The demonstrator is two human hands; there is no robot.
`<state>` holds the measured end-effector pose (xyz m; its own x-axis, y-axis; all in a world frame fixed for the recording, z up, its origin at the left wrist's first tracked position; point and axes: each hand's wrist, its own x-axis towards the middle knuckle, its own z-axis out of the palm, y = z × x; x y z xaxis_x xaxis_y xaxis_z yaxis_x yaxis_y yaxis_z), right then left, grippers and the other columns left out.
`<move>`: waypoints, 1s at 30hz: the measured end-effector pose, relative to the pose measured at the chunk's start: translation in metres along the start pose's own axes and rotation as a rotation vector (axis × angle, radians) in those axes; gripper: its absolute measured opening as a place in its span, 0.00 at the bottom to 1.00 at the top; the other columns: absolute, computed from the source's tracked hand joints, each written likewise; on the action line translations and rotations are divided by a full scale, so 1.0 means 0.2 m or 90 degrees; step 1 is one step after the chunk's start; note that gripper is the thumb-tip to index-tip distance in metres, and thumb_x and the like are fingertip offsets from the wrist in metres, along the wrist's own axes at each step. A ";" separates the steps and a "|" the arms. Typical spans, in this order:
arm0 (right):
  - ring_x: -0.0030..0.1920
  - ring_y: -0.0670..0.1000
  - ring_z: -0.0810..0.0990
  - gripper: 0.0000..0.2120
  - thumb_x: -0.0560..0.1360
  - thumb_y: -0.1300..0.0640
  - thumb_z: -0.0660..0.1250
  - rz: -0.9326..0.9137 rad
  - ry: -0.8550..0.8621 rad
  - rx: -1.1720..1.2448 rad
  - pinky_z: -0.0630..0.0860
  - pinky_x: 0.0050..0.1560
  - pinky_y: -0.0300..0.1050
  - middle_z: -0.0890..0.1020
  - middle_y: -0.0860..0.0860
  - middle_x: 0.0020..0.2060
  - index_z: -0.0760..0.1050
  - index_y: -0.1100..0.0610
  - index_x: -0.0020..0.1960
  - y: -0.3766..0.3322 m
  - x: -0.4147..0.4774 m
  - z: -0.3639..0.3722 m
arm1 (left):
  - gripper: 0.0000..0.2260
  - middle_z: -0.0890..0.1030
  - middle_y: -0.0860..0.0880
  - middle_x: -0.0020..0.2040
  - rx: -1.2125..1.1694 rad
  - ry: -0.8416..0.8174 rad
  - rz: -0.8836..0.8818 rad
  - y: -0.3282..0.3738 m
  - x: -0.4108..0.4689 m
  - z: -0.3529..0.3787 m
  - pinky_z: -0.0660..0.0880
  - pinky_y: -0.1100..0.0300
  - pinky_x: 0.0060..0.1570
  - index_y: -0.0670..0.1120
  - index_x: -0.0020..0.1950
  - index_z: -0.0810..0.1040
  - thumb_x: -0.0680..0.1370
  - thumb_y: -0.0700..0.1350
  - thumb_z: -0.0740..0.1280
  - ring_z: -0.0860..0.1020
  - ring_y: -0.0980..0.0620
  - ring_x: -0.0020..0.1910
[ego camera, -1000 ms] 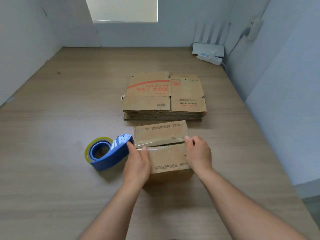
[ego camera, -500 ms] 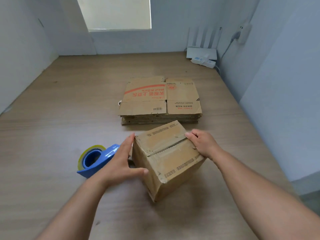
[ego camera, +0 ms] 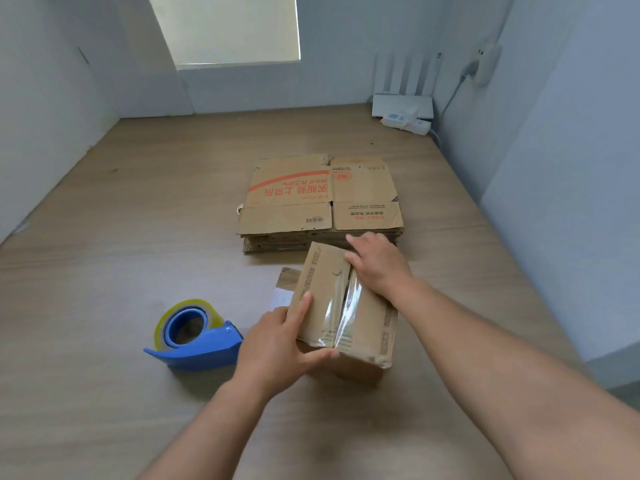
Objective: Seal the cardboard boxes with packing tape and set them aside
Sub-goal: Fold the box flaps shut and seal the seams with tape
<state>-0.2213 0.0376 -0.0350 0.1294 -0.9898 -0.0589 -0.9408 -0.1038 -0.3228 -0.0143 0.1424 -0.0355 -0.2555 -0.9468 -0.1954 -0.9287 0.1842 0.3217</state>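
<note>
Two-handed, turning the box (ego camera: 323, 282) a quarter round on the table (ego camera: 104, 271), right of the tape dispenser (ego camera: 194, 337) — gripping its near corner with the left hand (ego camera: 277, 344), pressing flat on its far top with the right hand (ego camera: 377, 265) — probably smoothing the tape (ego camera: 349, 306) before setting aside.

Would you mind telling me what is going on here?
A person is handling a small cardboard box on the wooden surface: the left hand grips its near corner, the right hand presses flat on its far end. Clear tape covers the seam. The blue tape dispenser sits at left, flattened boxes behind.
</note>
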 end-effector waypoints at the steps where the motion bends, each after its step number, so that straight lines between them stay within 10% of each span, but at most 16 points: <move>1: 0.71 0.55 0.63 0.23 0.82 0.49 0.53 -0.011 0.017 -0.041 0.59 0.70 0.48 0.67 0.53 0.72 0.61 0.54 0.75 -0.02 -0.01 0.01 | 0.46 0.67 0.53 0.69 0.005 0.025 -0.016 0.03 0.00 0.02 0.70 0.57 0.60 0.60 0.78 0.44 0.66 0.76 0.58 0.67 0.52 0.65; 6: 0.77 0.49 0.43 0.26 0.84 0.48 0.44 -0.051 -0.035 -0.132 0.39 0.75 0.49 0.48 0.50 0.78 0.47 0.56 0.78 -0.11 -0.17 0.08 | 0.44 0.68 0.50 0.67 -0.002 0.052 -0.083 0.12 0.03 0.07 0.70 0.56 0.56 0.58 0.78 0.44 0.70 0.74 0.58 0.68 0.51 0.65; 11: 0.78 0.49 0.46 0.27 0.83 0.46 0.41 -0.103 -0.066 -0.126 0.36 0.74 0.45 0.51 0.51 0.78 0.50 0.57 0.78 -0.13 -0.43 0.13 | 0.41 0.70 0.49 0.64 0.009 0.062 -0.099 0.13 0.02 0.08 0.72 0.55 0.53 0.56 0.78 0.45 0.72 0.71 0.58 0.70 0.49 0.62; 16: 0.62 0.53 0.78 0.33 0.82 0.42 0.40 -0.202 0.101 -0.008 0.65 0.64 0.61 0.81 0.52 0.60 0.80 0.58 0.60 -0.08 -0.67 0.20 | 0.40 0.71 0.48 0.64 0.000 0.046 -0.104 0.13 0.02 0.08 0.73 0.53 0.55 0.57 0.78 0.44 0.73 0.70 0.58 0.69 0.49 0.62; 26: 0.51 0.53 0.78 0.11 0.71 0.52 0.64 -0.202 0.183 0.214 0.76 0.55 0.51 0.83 0.53 0.47 0.81 0.57 0.42 -0.02 -0.61 0.20 | 0.29 0.60 0.48 0.73 0.025 0.001 0.019 0.06 -0.02 0.05 0.74 0.53 0.58 0.68 0.75 0.49 0.76 0.67 0.54 0.68 0.48 0.68; 30: 0.61 0.61 0.75 0.20 0.67 0.41 0.63 -0.106 0.197 0.117 0.68 0.65 0.60 0.78 0.58 0.58 0.82 0.52 0.51 0.03 -0.60 0.22 | 0.26 0.51 0.46 0.77 0.023 0.116 -0.005 0.10 -0.04 0.10 0.66 0.51 0.67 0.64 0.74 0.60 0.77 0.64 0.58 0.60 0.46 0.72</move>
<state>-0.2288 0.1597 -0.0718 0.1480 -0.9463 0.2876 -0.8393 -0.2740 -0.4696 -0.0367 0.1586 -0.0457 -0.1982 -0.9798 -0.0257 -0.9406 0.1827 0.2863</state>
